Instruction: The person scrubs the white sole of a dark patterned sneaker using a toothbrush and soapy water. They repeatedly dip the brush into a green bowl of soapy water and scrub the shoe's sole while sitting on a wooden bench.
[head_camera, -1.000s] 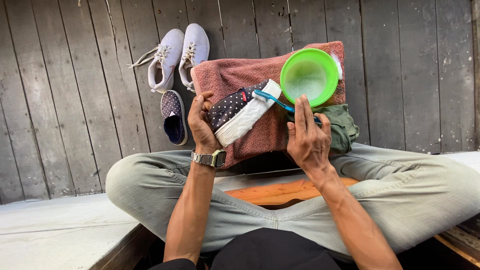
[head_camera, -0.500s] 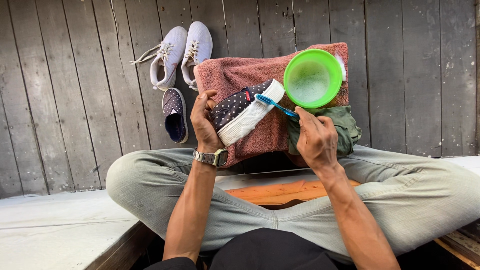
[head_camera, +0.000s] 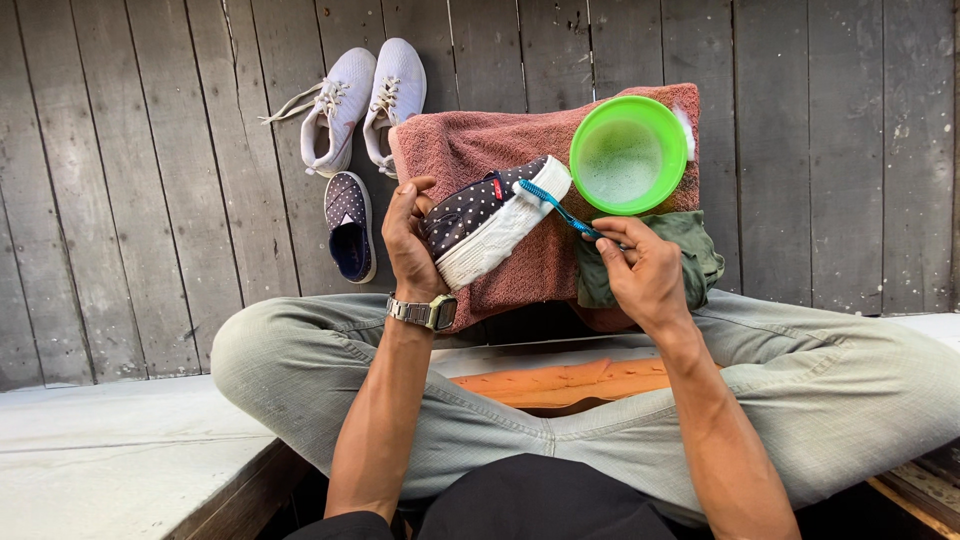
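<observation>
Left hand: my left hand grips the dotted dark shoe from its heel side, sole turned up and to the right.
Right hand: my right hand pinches a blue toothbrush, bristles touching the shoe's white sole edge.
Under the shoe: I see a reddish towel.
Just beyond: a green bowl holding foamy liquid.
Left side: the matching dotted shoe and white sneakers on the grey boards.

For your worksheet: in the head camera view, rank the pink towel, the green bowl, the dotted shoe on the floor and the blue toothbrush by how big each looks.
1. pink towel
2. green bowl
3. dotted shoe on the floor, close to the bowl, so unsure
4. blue toothbrush, partly hidden by the right hand
</observation>
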